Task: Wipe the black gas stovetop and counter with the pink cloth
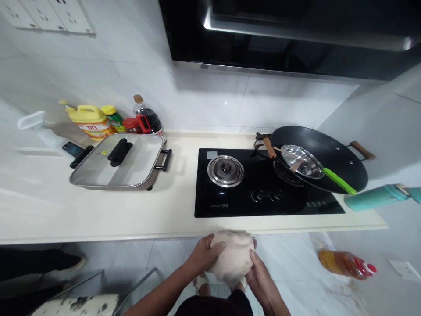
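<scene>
Between my two hands is a pale beige cloth (232, 254), held in front of the counter's edge and somewhat blurred. My left hand (207, 254) grips its left side, thumb on top. On the other side my right hand (259, 274) closes on the cloth's right edge, with the thumb along it. Just beyond the hands lies the black gas stove (217, 202) with a round burner (225, 171) on its left. A large black wok (345, 153) sits over the right burner. Inside it are a metal bowl (315, 170) and a green-handled utensil (338, 180).
A lidded electric pan (98, 166) stands on the counter (177, 197) at left, before several bottles, including soy sauce (149, 120). A range hood (279, 57) overhangs the stove. At right are a teal cylinder (371, 197) and an oil bottle (344, 263). A chair (79, 305) stands lower left near another person's legs.
</scene>
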